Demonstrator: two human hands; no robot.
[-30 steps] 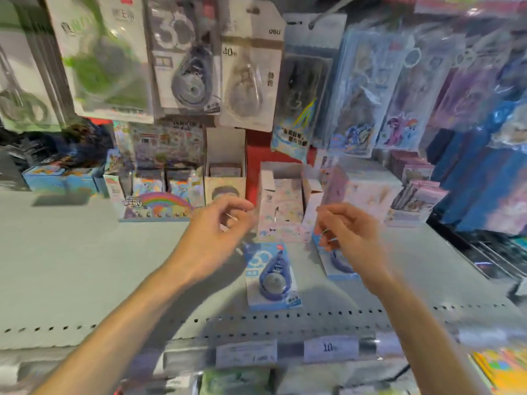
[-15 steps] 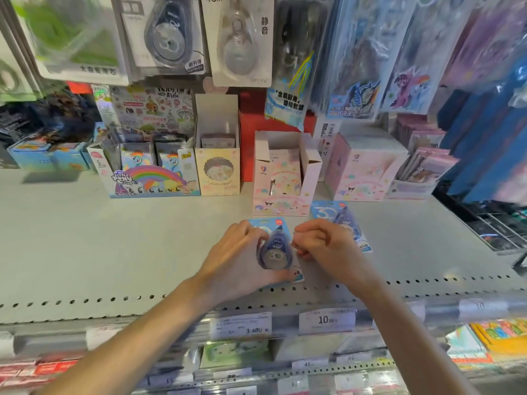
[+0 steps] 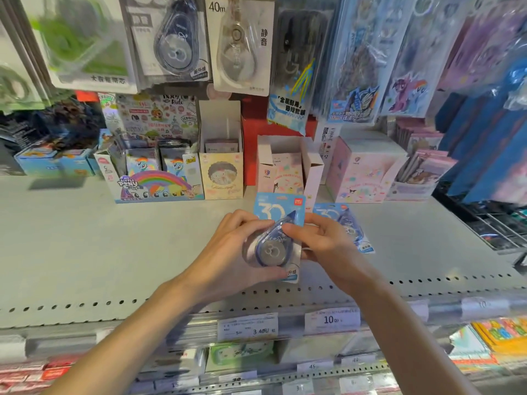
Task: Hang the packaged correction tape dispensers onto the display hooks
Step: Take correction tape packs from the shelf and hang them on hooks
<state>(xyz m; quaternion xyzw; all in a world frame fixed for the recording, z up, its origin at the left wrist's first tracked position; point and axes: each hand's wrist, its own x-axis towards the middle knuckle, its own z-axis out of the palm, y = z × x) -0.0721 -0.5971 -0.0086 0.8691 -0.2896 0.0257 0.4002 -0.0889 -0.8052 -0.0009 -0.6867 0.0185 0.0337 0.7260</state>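
Both hands hold one blue pack (image 3: 278, 223) just above the grey shelf (image 3: 85, 246), near its front edge. The left hand (image 3: 233, 252) cups the pack from 9 o'clock: its fingers (image 3: 251, 223) curl over the clear blister from the upper left, and the thumb runs under the lower edge toward 5 o'clock. The right hand (image 3: 322, 240) grips from 3 o'clock, with its fingertips on the blister's upper right side, close to the dispenser's pointed nose. The round dispenser body shows between the two hands, and the card's top with the large "30" rises clear of the fingers at 12 o'clock. A second pack (image 3: 346, 226) of the same kind lies flat on the shelf at 2 o'clock from the held one, partly hidden behind the right hand. At 12 o'clock, along the back of the shelf, stand an open pastel box (image 3: 288, 166) and a rainbow box (image 3: 154, 181). Above them hang other packs, among them one marked 40m (image 3: 239, 44) and a darker one (image 3: 174, 38) to its left.
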